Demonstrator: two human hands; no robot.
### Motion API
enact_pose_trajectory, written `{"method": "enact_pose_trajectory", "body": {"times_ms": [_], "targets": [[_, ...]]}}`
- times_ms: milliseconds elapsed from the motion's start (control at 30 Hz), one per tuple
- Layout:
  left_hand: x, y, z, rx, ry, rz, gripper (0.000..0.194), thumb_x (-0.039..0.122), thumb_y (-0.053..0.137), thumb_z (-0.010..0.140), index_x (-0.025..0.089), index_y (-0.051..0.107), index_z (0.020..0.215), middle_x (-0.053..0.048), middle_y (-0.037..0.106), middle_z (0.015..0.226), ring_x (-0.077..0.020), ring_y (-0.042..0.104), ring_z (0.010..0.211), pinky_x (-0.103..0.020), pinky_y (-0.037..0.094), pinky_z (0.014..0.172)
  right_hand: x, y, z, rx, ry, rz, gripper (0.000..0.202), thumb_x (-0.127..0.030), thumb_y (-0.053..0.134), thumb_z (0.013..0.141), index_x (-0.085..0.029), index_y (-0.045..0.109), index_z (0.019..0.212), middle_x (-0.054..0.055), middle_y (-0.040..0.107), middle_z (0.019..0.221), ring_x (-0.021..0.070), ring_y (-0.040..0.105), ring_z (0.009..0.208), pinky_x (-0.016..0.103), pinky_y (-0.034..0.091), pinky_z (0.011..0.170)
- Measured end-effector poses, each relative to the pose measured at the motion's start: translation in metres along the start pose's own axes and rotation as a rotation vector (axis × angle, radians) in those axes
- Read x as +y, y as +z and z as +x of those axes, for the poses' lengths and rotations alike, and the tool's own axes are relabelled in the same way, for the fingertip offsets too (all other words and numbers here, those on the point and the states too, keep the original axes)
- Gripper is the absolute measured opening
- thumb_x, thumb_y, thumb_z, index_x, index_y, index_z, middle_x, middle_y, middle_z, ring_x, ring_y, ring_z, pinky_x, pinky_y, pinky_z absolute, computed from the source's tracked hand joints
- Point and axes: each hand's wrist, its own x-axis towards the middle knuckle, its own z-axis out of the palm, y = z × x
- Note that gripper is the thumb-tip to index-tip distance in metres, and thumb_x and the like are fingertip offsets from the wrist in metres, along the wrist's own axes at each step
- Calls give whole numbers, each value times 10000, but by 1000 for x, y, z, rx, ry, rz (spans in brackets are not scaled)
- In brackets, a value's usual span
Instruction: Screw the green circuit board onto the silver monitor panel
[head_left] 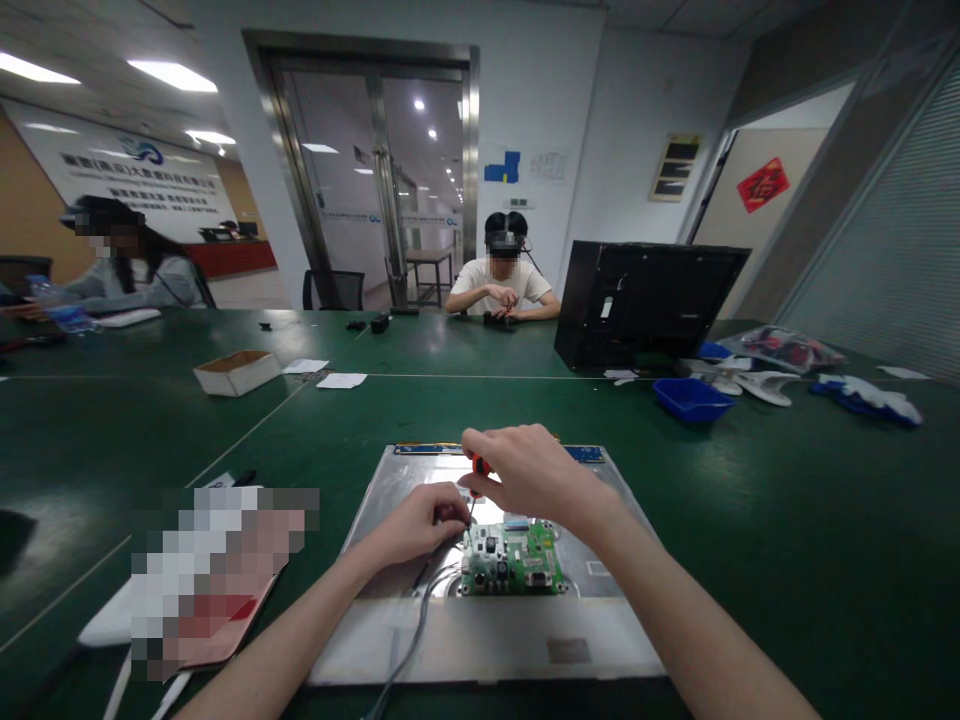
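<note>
A flat metal display panel (517,640) lies in front of me, with a green circuit board (517,555) on its middle. My right hand (529,470) grips a red-and-black screwdriver (481,465) from above. The shaft points down toward the board's upper left corner. My left hand (427,522) is closed beside that corner, thumb and fingertips pinched close to the screwdriver's tip. Whatever the left fingers hold, if anything, is hidden. A grey cable (421,625) runs from the board's left side toward the near edge.
A pixelated pink-and-white item (232,580) lies left. Beyond are an open carton (236,373), a blue tray (691,398), gloves (866,397) and a black monitor (652,300). One person (502,280) sits opposite, another (135,270) at far left, around the green table (787,530).
</note>
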Motion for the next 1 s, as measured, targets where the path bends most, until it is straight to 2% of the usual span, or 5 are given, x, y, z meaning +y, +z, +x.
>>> {"method": "enact_pose_trajectory", "body": {"times_ms": [267, 433, 567, 733, 1000], "targets": [[1, 0, 0, 3, 4, 16, 140, 103, 558, 726, 151, 659, 811, -9, 617, 776, -137, 527, 711, -222, 393, 637, 1, -4, -4, -32, -68, 108, 176, -186, 485, 777, -185, 493, 953, 36, 632, 905, 119, 496, 653, 271, 216, 519], [2, 1, 0, 5, -9, 7, 124, 123, 566, 739, 154, 660, 814, -8, 619, 756, -139, 530, 706, -223, 398, 635, 0, 2, 1, 1, -19, 15, 92, -258, 470, 836, -197, 501, 897, 15, 637, 819, 115, 487, 608, 278, 173, 491], [0, 1, 1, -8, -17, 12, 110, 139, 564, 751, 154, 658, 804, -7, 613, 745, -136, 525, 692, -224, 388, 621, 1, 2, 0, -9, 5, -7, 145, -333, 477, 850, -197, 516, 879, 25, 643, 795, 124, 505, 618, 285, 167, 496], [-2, 1, 2, -7, 8, 23, 125, 126, 561, 731, 150, 654, 811, -14, 616, 779, -136, 518, 695, -225, 379, 614, 3, -4, -5, -21, -59, 93, 182, -240, 503, 775, -184, 499, 948, 45, 636, 917, 126, 512, 677, 276, 223, 521], [3, -1, 0, 3, -10, 10, 137, 111, 551, 731, 149, 659, 807, -9, 614, 757, -132, 519, 684, -218, 382, 611, 0, 1, 1, -3, -17, 29, 100, -260, 466, 837, -201, 500, 910, 21, 645, 818, 116, 505, 617, 273, 178, 498]]}}
